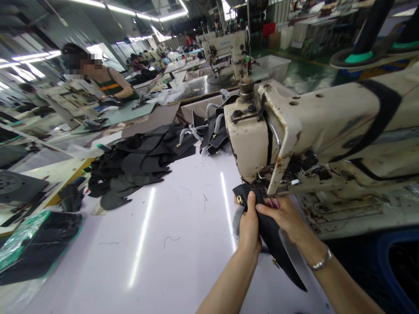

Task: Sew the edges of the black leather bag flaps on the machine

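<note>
Cannot fully see the left hand [249, 226] behind the black piece [270, 233]; cannot read lettering [225, 43] on the far machine [241, 42].

The right side of the desk [183, 270] is overhung by a sewing machine [327, 104]. Just below its head, a panel [270, 235] is held by the left hand [249, 224] and, beside it, the right hand [285, 216]. Panels with straps [214, 137] are gathered behind the machine's head; to their left, a heap of cut pieces [140, 152] is spread across the desk's far left. Nearer, at the left edge, a bundle [39, 248] is set in plastic. Farther back, beyond the strapped panels, a second sewing machine [225, 48] is placed, with a co-worker [113, 85] to its left.
</note>
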Available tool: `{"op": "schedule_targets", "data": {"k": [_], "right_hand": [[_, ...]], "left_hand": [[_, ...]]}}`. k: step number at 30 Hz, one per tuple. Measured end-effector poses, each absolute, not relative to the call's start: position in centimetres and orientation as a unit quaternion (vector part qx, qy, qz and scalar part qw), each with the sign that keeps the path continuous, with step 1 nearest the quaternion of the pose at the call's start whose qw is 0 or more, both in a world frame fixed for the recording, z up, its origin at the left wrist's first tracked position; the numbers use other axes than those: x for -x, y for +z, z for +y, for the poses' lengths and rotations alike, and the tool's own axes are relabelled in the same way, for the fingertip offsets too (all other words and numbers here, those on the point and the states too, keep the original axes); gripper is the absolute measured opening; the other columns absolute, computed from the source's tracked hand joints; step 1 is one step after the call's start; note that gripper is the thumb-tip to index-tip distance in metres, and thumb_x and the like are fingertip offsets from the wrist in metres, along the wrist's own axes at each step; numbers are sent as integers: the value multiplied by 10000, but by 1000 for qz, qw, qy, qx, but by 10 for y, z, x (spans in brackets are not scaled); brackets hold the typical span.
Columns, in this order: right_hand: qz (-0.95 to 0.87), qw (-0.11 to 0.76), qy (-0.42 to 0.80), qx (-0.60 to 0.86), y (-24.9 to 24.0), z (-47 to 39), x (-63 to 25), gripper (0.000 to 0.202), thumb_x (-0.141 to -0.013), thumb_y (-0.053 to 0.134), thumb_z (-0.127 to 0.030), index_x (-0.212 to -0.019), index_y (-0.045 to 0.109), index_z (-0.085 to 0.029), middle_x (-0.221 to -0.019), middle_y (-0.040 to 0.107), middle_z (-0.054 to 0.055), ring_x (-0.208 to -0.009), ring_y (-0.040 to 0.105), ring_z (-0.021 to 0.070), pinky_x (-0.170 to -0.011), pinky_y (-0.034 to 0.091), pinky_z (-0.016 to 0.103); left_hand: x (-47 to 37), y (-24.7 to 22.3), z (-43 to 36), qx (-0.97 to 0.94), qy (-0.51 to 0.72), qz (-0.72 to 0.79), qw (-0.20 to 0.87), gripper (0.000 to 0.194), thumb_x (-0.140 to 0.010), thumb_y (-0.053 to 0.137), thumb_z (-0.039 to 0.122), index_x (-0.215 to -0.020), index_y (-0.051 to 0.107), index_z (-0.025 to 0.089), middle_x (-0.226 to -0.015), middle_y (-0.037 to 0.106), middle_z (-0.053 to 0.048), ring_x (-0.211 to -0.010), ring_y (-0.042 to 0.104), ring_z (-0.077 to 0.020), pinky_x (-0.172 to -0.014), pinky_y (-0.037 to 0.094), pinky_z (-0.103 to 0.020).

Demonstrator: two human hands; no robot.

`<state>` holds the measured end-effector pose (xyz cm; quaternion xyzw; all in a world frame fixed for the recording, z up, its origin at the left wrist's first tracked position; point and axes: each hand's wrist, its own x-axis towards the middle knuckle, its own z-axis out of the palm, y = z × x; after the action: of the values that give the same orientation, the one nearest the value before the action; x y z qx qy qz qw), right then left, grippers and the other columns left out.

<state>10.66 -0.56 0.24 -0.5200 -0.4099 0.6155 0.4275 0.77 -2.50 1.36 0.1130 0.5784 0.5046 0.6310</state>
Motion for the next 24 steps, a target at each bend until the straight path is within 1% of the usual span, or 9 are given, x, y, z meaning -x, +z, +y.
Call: {"op": "schedule_targets", "data": {"k": [2, 4, 8, 10, 11, 13, 16, 19, 24], "right_hand": [[-396, 419, 647, 499, 4, -12, -108, 225, -717, 840, -368, -718, 742, -165, -735, 711, 26, -697, 613, 184, -657, 483, 286], [-373, 413, 669, 492, 5, -18, -108, 266, -717, 851, -398, -781, 766, -154, -774, 734, 44, -729, 644, 204, -671, 504, 298], [-326, 422, 679, 506, 10, -27, -108, 326, -665, 892, -412, -766, 744, -140, -670, 692, 18, -593, 595, 165, -550, 462, 271], [-296, 422, 695, 501, 12, -30, -107, 344, -648, 906, -414, -761, 734, -139, -641, 682, 14, -549, 584, 155, -521, 454, 267], [-279, 424, 708, 492, 14, -32, -105, 352, -640, 913, -413, -771, 736, -139, -653, 696, 22, -555, 604, 163, -531, 474, 274], [-246, 431, 730, 471, 16, -35, -102, 372, -610, 932, -401, -807, 749, -143, -703, 736, 44, -607, 667, 197, -592, 534, 305], [-218, 443, 737, 461, 18, -38, -96, 400, -576, 951, -386, -840, 764, -151, -711, 756, 54, -654, 719, 241, -645, 577, 345], [-231, 450, 728, 462, 18, -41, -92, 408, -599, 937, -414, -867, 773, -155, -717, 764, 59, -664, 732, 262, -665, 594, 376], [-356, 481, 623, 504, 5, -40, -93, 411, -682, 879, -405, -1002, 774, -169, -995, 806, 94, -909, 745, 285, -863, 580, 414]], "left_hand": [[-13, 17, -34, -99, 501, 569, 645, 639, -881, 695, 624, -1321, 671, 161, -1267, 753, -150, -1237, 687, -313, -1084, 526, -408], [-17, 25, -52, -108, 518, 550, 647, 553, -899, 714, 519, -1350, 661, 205, -1321, 734, -111, -1288, 656, -289, -1127, 491, -394], [1, 50, -102, -185, 500, 507, 678, 683, -804, 836, 336, -1449, 611, 339, -1486, 635, -28, -1433, 528, -257, -1160, 458, -351], [24, 58, -125, -241, 476, 531, 658, 519, -773, 862, 397, -1268, 758, 282, -1337, 729, -93, -1304, 633, -320, -1057, 546, -396], [37, 59, -133, -259, 476, 560, 626, 386, -811, 817, 469, -1126, 815, 245, -1191, 780, -126, -1145, 709, -334, -964, 591, -422], [58, 57, -138, -288, 514, 622, 515, 359, -871, 719, 567, -919, 825, 226, -1000, 794, -122, -869, 739, -298, -819, 614, -429], [70, 41, -126, -291, 557, 671, 394, 345, -844, 769, 521, -1061, 796, 254, -1171, 769, -81, -1082, 706, -286, -992, 554, -406], [60, 23, -110, -292, 511, 618, 521, 471, -786, 831, 476, -1181, 762, 229, -1245, 758, -89, -1299, 619, -314, -1128, 466, -421], [49, 4, -104, -289, 427, 577, 633, 496, -724, 853, 591, -1034, 769, 214, -1149, 777, -108, -1280, 625, -357, -1164, 436, -471]]}}
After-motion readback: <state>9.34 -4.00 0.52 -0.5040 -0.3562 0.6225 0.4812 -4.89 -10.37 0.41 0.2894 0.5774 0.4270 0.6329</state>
